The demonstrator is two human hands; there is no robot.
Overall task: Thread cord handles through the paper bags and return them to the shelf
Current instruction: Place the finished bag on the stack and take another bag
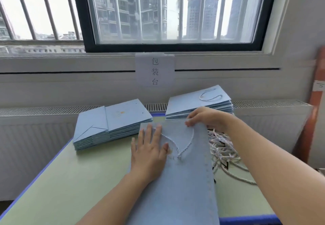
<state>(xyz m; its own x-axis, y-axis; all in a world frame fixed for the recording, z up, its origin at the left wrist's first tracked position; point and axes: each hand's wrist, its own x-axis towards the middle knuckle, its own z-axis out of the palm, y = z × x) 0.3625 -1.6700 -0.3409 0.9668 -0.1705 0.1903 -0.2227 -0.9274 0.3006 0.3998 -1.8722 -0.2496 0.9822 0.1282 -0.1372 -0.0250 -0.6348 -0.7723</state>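
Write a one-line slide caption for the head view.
Left hand flattens a blue paper bag while the right hand pinches its top edge beside the threaded cord handle.

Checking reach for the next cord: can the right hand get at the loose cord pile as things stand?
Probably yes. The right hand pinches the top edge of the bag directly beside the cord pile, and nothing lies between them; it would only have to let go of the bag.
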